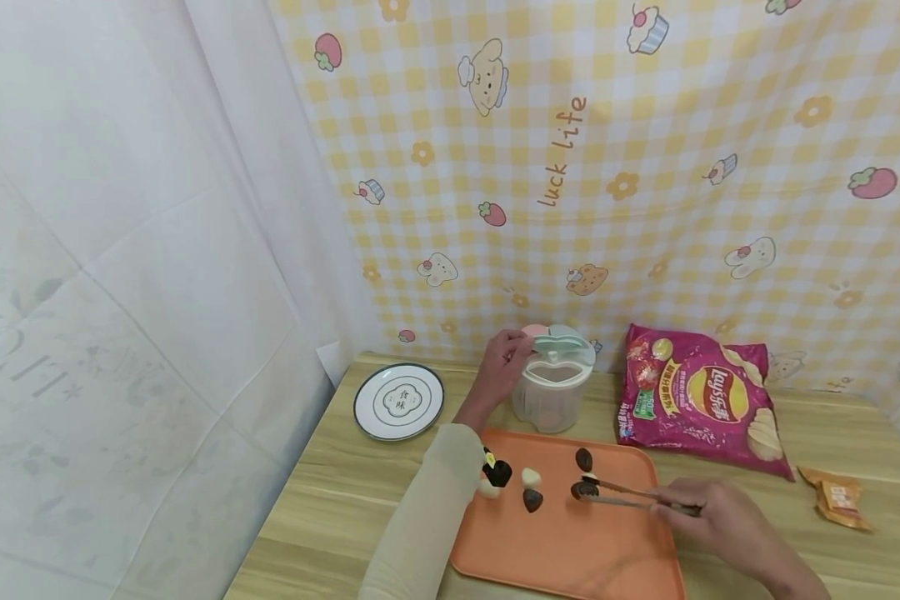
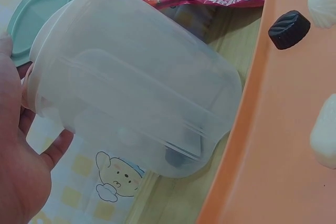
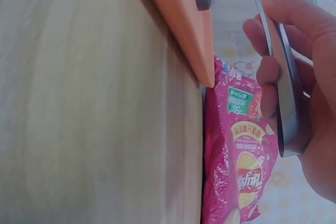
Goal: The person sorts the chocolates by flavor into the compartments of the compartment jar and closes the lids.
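Observation:
My left hand (image 1: 501,360) grips the rim of a clear plastic jar (image 1: 551,392) with a mint and pink lid (image 1: 558,340), behind the orange tray (image 1: 570,542). In the left wrist view the jar (image 2: 131,82) fills the frame, my left hand (image 2: 21,145) curled round its top. My right hand (image 1: 720,512) holds metal tongs (image 1: 630,496), whose tips pinch a dark chocolate (image 1: 583,489) on the tray. The right wrist view shows my right hand (image 3: 310,103) wrapped round the tongs (image 3: 281,72). Several dark and white chocolates (image 1: 531,487) lie on the tray.
A white plate (image 1: 399,402) sits at the back left of the wooden table (image 1: 345,500). A magenta crisp bag (image 1: 701,400) lies at the back right, a small orange packet (image 1: 838,498) near the right edge. Curtains close the left and back.

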Motion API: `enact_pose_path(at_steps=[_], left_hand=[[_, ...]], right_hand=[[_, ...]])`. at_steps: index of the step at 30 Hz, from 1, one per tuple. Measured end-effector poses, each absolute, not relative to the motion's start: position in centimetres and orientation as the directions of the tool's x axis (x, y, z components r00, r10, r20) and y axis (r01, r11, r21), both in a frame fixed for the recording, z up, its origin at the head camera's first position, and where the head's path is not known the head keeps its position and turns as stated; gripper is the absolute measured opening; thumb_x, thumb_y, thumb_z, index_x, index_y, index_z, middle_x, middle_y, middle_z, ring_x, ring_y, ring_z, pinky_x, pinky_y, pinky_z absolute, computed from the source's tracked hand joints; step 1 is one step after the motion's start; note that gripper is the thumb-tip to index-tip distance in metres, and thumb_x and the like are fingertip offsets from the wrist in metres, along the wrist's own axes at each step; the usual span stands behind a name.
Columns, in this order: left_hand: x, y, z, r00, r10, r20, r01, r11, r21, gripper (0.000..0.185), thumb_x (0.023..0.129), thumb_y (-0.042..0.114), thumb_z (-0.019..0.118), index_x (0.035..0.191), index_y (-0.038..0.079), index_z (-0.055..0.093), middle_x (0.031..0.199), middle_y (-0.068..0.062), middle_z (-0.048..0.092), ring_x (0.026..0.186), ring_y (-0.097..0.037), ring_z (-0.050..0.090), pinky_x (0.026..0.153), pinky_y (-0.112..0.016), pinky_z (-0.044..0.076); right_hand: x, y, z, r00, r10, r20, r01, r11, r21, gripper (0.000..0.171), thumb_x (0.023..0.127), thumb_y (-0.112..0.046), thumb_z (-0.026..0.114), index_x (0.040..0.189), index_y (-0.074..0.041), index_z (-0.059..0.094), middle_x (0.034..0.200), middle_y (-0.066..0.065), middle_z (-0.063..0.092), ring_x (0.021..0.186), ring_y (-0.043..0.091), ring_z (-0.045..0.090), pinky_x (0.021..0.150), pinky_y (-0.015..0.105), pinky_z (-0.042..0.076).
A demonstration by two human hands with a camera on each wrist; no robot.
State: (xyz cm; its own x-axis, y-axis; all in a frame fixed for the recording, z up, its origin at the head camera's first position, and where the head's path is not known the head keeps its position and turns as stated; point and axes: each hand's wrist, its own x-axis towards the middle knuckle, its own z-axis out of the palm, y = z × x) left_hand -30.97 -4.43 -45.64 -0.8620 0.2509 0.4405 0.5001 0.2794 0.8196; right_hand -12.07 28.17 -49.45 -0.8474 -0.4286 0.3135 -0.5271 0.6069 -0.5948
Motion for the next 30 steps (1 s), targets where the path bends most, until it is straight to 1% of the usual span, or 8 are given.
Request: enact_pose_path(at_steps=[4, 9, 14, 17, 19, 23, 26, 30], left_hand=[[-31.0, -4.4, -45.6, -0.861, 0.249, 0.443, 0.502, 0.276, 0.820, 0.040, 0.111, 0.024, 0.051, 0.100, -0.004, 0.077, 0.119, -0.011, 0.059, 0.110, -0.023, 0.054, 0.093, -0.036, 0.046], [-31.0, -4.4, -45.6, -0.868, 0.241, 0.435, 0.492, 0.288, 0.822, 0.041, 0.111, 0.026, 0.051, 0.099, -0.003, 0.077, 0.118, -0.010, 0.060, 0.111, -0.022, 0.054, 0.095, -0.036, 0.046], [-31.0, -4.3, -45.6, -0.863, 0.239, 0.446, 0.502, 0.292, 0.814, 0.041, 0.111, 0.025, 0.051, 0.098, -0.004, 0.077, 0.118, -0.011, 0.060, 0.109, -0.023, 0.055, 0.094, -0.037, 0.046], [-31.0, -4.3, -45.5, -0.856, 0.241, 0.458, 0.513, 0.284, 0.810, 0.041, 0.111, 0.023, 0.051, 0.097, -0.005, 0.077, 0.117, -0.012, 0.060, 0.108, -0.024, 0.054, 0.093, -0.037, 0.046], [-30.9, -4.3, -45.5, -0.858, 0.239, 0.455, 0.510, 0.282, 0.813, 0.041, 0.111, 0.024, 0.051, 0.097, -0.005, 0.077, 0.117, -0.012, 0.060, 0.108, -0.024, 0.054, 0.092, -0.037, 0.047], [-30.8, -4.3, -45.5, -0.870, 0.230, 0.435, 0.488, 0.293, 0.822, 0.043, 0.111, 0.028, 0.050, 0.099, -0.003, 0.077, 0.118, -0.010, 0.059, 0.109, -0.022, 0.053, 0.093, -0.035, 0.045], [-30.8, -4.3, -45.6, -0.870, 0.225, 0.439, 0.490, 0.299, 0.819, 0.042, 0.111, 0.028, 0.050, 0.099, -0.003, 0.077, 0.117, -0.009, 0.059, 0.107, -0.021, 0.053, 0.091, -0.034, 0.045], [-30.8, -4.3, -45.6, -0.859, 0.225, 0.460, 0.510, 0.291, 0.810, 0.040, 0.110, 0.024, 0.051, 0.097, -0.004, 0.077, 0.115, -0.011, 0.060, 0.103, -0.022, 0.053, 0.088, -0.034, 0.046]], right_hand=[[-12.2, 27.7, -49.1, -0.842, -0.373, 0.390, -0.539, 0.620, -0.570, 0.017, 0.086, -0.011, 0.084, 0.103, -0.011, 0.083, 0.084, -0.014, 0.071, 0.061, -0.002, 0.049, 0.046, 0.021, 0.040], [-12.3, 27.1, -48.3, -0.869, -0.303, 0.392, -0.490, 0.644, -0.587, 0.021, 0.088, -0.011, 0.083, 0.109, -0.010, 0.082, 0.084, -0.012, 0.071, 0.055, -0.001, 0.046, 0.044, 0.022, 0.036], [-12.6, 26.3, -47.5, -0.889, -0.244, 0.388, -0.447, 0.646, -0.618, 0.023, 0.092, -0.011, 0.079, 0.115, -0.010, 0.080, 0.093, -0.006, 0.076, 0.061, 0.001, 0.055, 0.050, 0.022, 0.045], [-13.1, 25.8, -47.1, -0.867, -0.205, 0.455, -0.471, 0.635, -0.612, 0.025, 0.090, -0.006, 0.080, 0.115, -0.008, 0.080, 0.101, 0.002, 0.078, 0.069, 0.003, 0.063, 0.055, 0.020, 0.050], [-13.5, 25.4, -46.9, -0.848, -0.175, 0.500, -0.485, 0.638, -0.598, 0.026, 0.088, -0.002, 0.081, 0.114, -0.006, 0.080, 0.101, 0.006, 0.078, 0.070, 0.003, 0.064, 0.056, 0.017, 0.050], [-14.1, 24.6, -46.2, -0.817, -0.128, 0.562, -0.486, 0.677, -0.553, 0.027, 0.086, -0.003, 0.083, 0.112, -0.006, 0.081, 0.093, 0.007, 0.078, 0.057, 0.002, 0.053, 0.048, 0.016, 0.041], [-14.5, 23.9, -45.6, -0.798, -0.111, 0.593, -0.483, 0.705, -0.519, 0.027, 0.085, -0.004, 0.084, 0.112, -0.004, 0.080, 0.085, 0.006, 0.076, 0.050, 0.000, 0.042, 0.041, 0.019, 0.032], [-15.2, 23.0, -44.8, -0.809, -0.084, 0.582, -0.447, 0.731, -0.515, 0.028, 0.087, -0.009, 0.083, 0.114, -0.005, 0.080, 0.077, 0.001, 0.074, 0.047, 0.000, 0.036, 0.039, 0.023, 0.029]])
